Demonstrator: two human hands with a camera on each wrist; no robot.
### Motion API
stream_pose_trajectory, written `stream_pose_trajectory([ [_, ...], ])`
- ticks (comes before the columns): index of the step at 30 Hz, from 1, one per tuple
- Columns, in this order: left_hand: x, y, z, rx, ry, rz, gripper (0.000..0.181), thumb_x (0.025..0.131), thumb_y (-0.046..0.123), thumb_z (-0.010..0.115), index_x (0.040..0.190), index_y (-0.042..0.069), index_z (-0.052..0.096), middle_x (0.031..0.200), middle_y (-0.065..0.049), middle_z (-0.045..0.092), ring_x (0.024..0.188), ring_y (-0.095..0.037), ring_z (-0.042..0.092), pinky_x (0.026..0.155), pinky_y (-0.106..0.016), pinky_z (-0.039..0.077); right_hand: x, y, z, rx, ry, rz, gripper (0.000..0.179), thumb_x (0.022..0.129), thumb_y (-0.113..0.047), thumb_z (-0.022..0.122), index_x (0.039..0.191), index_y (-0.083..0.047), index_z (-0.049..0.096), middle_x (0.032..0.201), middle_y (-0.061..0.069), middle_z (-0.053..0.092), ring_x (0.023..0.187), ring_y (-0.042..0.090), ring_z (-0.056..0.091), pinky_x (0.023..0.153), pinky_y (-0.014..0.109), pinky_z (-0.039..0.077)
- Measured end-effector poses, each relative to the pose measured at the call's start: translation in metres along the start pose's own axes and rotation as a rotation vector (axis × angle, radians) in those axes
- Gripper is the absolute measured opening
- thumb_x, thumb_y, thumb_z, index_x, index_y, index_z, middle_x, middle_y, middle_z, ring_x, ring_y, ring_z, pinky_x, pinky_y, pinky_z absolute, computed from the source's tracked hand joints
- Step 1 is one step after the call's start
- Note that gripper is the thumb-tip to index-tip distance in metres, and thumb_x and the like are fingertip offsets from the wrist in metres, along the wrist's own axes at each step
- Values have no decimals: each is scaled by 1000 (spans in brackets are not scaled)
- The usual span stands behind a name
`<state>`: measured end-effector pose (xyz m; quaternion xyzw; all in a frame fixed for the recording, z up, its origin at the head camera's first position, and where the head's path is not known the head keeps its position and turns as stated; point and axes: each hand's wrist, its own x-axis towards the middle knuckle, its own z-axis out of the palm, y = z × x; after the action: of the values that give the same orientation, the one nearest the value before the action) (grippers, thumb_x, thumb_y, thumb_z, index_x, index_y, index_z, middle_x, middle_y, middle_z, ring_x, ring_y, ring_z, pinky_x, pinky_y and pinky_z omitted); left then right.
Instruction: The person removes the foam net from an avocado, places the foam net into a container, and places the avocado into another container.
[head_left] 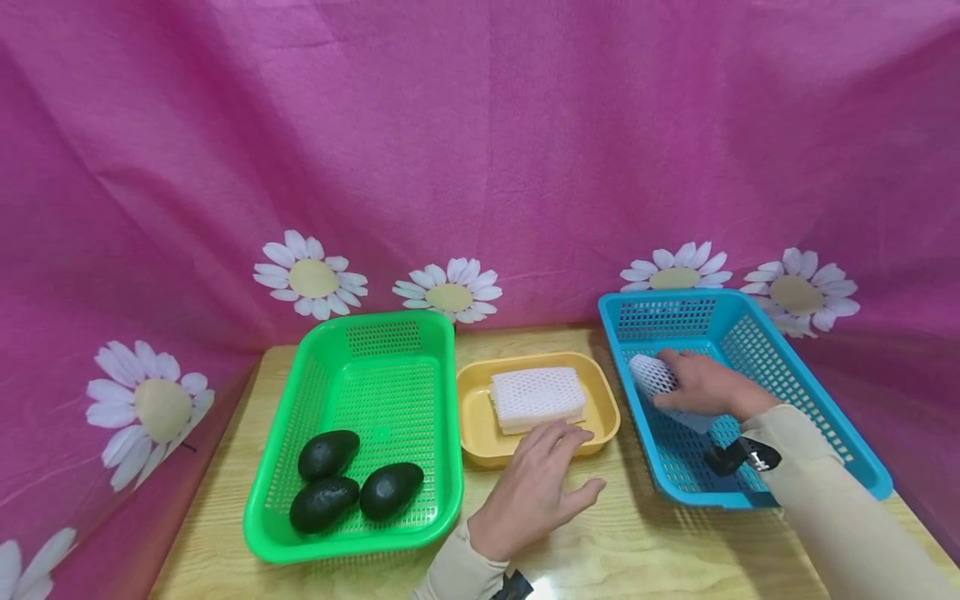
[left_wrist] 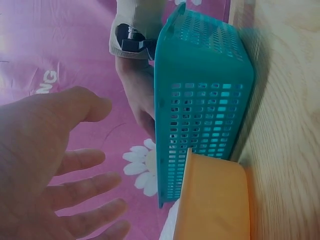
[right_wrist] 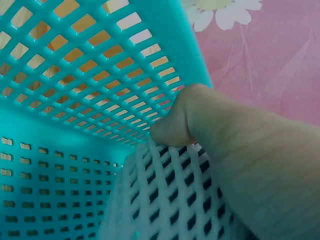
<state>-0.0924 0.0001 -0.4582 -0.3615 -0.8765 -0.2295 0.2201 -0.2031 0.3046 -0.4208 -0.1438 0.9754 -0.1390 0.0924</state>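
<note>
Inside the blue basket [head_left: 813, 379], my right hand [head_left: 708, 385] grips a white foam net sleeve [head_left: 651, 375] with something dark showing through its mesh. In the right wrist view the thumb [right_wrist: 175, 122] presses on the sleeve [right_wrist: 165, 195] close to the basket wall. Another pale netted piece [head_left: 693, 421] lies under that hand, partly hidden. My left hand [head_left: 528, 492] hovers palm down at the front edge of the yellow tray [head_left: 474, 433], fingers spread and holding nothing. A stack of flat white foam nets [head_left: 538, 393] lies in this tray.
On the left stands a green basket [head_left: 382, 379] with three dark avocados [head_left: 392, 492] at its front end. The baskets and tray share a wooden table [head_left: 645, 542]. A pink flowered cloth [head_left: 480, 150] hangs behind and at the sides.
</note>
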Motion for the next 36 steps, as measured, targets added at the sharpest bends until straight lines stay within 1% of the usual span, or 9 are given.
stream_pose_trajectory([
  [4, -4, -1, 0, -5, 3, 5, 47, 92, 43, 75, 128, 15, 64, 130, 1, 69, 127, -19, 63, 111, -33, 50, -5, -1, -1, -2, 27, -4, 75, 87, -35, 76, 143, 4, 46, 120, 29, 63, 98, 34, 65, 75, 50, 58],
  [10, -10, -4, 1, -16, -15, 9, 46, 92, 42, 75, 127, 14, 65, 127, 2, 69, 123, -16, 63, 107, -32, 52, -14, -5, -4, -7, 72, -2, 78, 86, -35, 76, 147, 0, 43, 126, 28, 60, 101, 34, 63, 75, 48, 58],
  [14, -14, -6, 0, -14, -31, -1, 47, 92, 42, 74, 128, 14, 64, 129, 2, 68, 124, -16, 63, 107, -33, 52, -18, -7, -6, -19, 102, -4, 81, 85, -35, 77, 149, 0, 42, 128, 29, 58, 99, 35, 63, 71, 47, 58],
  [17, -16, -8, -1, -18, -41, -7, 47, 93, 42, 74, 130, 15, 64, 130, 2, 68, 125, -17, 62, 107, -33, 52, -22, -9, -9, -36, 129, -10, 80, 84, -35, 77, 148, -1, 43, 127, 28, 59, 98, 34, 63, 71, 47, 58],
  [23, -20, -11, -2, -35, -52, -14, 49, 92, 41, 75, 130, 13, 63, 130, 2, 68, 125, -17, 62, 107, -33, 52, -31, -14, -15, -67, 197, -43, 77, 82, -32, 78, 147, -3, 46, 124, 23, 60, 97, 31, 63, 75, 47, 58],
  [29, -24, -14, -4, -59, -68, -28, 48, 92, 38, 76, 131, 14, 63, 130, 2, 68, 126, -17, 62, 108, -33, 52, -39, -18, -18, -67, 242, -62, 78, 82, -29, 79, 148, -5, 45, 129, 22, 58, 103, 33, 61, 77, 49, 60],
  [34, -26, -14, -6, -61, -71, -37, 48, 91, 38, 77, 131, 15, 63, 130, 2, 68, 126, -17, 62, 107, -34, 53, -44, -22, -21, -84, 301, -112, 76, 80, -28, 80, 146, -7, 47, 125, 19, 59, 103, 31, 60, 77, 48, 60],
  [36, -27, -14, -6, -65, -70, -38, 48, 91, 37, 77, 131, 15, 63, 130, 2, 68, 125, -17, 62, 106, -34, 53, -46, -24, -21, -89, 313, -124, 76, 80, -28, 80, 147, -8, 48, 124, 17, 59, 102, 30, 59, 76, 48, 60],
])
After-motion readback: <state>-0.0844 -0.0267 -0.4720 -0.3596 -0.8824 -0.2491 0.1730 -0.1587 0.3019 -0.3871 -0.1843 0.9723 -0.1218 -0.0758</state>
